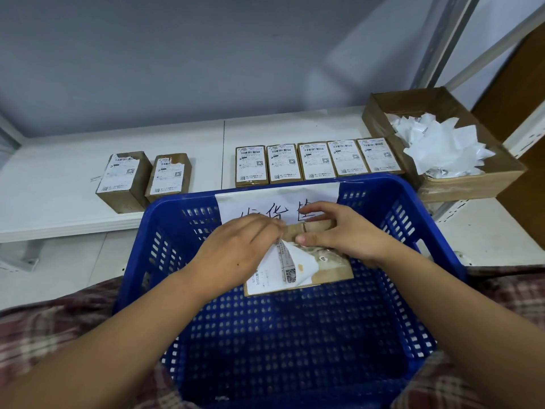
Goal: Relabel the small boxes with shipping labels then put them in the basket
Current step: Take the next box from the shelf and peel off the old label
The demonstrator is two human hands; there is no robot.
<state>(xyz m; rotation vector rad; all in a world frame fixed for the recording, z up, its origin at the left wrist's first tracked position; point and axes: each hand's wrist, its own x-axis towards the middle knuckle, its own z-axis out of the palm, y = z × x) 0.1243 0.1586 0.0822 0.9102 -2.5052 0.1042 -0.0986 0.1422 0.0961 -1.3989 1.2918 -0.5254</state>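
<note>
Over basket [280, 335], gripping seemingly light, stiff box [330, 270] in right hand [348, 234], pinching flimsy label [274, 270] with left hand [236, 246]; best held by edges.

Grey wall [177, 54] behind a white shelf [59, 172] (seamed midway); metal upright [442, 39] at right.

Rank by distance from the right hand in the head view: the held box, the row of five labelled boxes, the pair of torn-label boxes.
1. Held box: gripped by the right hand, over the basket.
2. Row of five labelled boxes: straight ahead, beyond the basket.
3. Pair of torn-label boxes: far left on the shelf.
</note>
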